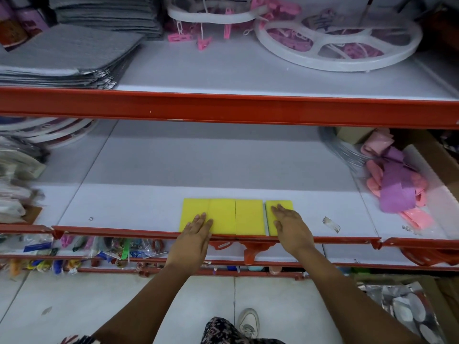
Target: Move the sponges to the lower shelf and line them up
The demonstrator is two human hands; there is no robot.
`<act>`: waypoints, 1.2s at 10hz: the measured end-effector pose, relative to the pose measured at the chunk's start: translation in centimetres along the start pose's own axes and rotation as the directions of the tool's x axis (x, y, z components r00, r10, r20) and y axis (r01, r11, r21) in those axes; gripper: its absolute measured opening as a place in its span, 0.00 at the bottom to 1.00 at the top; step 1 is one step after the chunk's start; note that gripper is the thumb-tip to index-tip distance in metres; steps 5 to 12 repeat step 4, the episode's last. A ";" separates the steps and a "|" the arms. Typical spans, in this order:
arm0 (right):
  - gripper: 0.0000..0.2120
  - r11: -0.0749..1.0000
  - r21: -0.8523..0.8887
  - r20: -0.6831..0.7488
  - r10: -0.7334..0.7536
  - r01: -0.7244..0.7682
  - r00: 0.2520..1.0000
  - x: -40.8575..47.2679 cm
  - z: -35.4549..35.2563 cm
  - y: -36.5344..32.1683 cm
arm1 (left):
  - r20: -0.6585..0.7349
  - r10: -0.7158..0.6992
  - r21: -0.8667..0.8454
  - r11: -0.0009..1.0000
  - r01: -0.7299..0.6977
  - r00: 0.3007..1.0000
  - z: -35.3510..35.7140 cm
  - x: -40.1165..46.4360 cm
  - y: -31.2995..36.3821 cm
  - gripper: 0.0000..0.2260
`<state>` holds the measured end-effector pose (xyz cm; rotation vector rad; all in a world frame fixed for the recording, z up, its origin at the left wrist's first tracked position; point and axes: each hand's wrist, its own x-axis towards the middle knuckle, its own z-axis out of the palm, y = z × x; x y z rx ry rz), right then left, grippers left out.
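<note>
A: Lining up now? Where are the sponges?

B: Four yellow sponges (236,216) in a row at the front edge of the lower shelf (139,209). Three touch; the rightmost sponge (279,217) sits just apart, small gap.

A: Hands?

B: Left hand (196,234) flat, fingers spread on the leftmost one. Right hand (290,228) flat on the rightmost. Neither grasps anything, just palms pressing.

A: Next move?

B: Probably slide the rightmost left to close the gap, left hand bracing the row.

A: Obstacles?

B: Nothing between them. Pink and purple cloths (397,187) well right, packaged goods (17,175) far left, both well apart. Upper shelf (223,70) shows no sponges.
</note>
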<state>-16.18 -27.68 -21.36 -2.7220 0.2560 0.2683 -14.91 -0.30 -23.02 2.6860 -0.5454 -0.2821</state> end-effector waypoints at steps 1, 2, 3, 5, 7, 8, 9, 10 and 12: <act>0.23 1.000 0.014 0.015 0.008 -0.008 1.000 -0.4 0.4 -0.7 | 0.003 -0.003 0.008 1.000 0.003 1.000 0.2 0.0 0.1 0.37; 0.23 0.999 0.032 0.056 -0.003 0.002 0.998 -0.3 0.2 -1.6 | 0.012 -0.013 0.017 1.000 0.013 1.000 0.2 -0.1 0.3 0.34; 0.23 0.999 0.051 0.102 0.011 -0.016 0.995 -0.2 -0.1 -1.9 | 0.027 -0.032 0.010 0.999 0.032 0.999 -0.1 0.0 0.6 0.35; 0.23 0.998 0.050 0.051 -0.026 0.023 0.998 -1.1 -0.7 -2.5 | 0.040 -0.008 0.104 0.995 0.004 0.999 -0.5 0.1 1.6 0.52; 0.23 0.998 0.050 0.051 -0.026 0.023 0.998 -1.1 -0.7 -2.5 | 0.040 -0.008 0.104 0.995 0.004 0.999 -0.5 0.1 1.6 0.52; 0.23 0.998 0.050 0.051 -0.026 0.023 0.998 -1.1 -0.7 -2.5 | 0.040 -0.008 0.104 0.995 0.004 0.999 -0.5 0.1 1.6 0.52; 0.23 0.998 0.050 0.051 -0.026 0.023 0.998 -1.1 -0.7 -2.5 | 0.040 -0.008 0.104 0.995 0.004 0.999 -0.5 0.1 1.6 0.52; 0.23 0.998 0.050 0.051 -0.026 0.023 0.998 -1.1 -0.7 -2.5 | 0.040 -0.008 0.104 0.995 0.004 0.999 -0.5 0.1 1.6 0.52; 0.23 0.998 0.050 0.051 -0.026 0.023 0.998 -1.1 -0.7 -2.5 | 0.040 -0.008 0.104 0.995 0.004 0.999 -0.5 0.1 1.6 0.52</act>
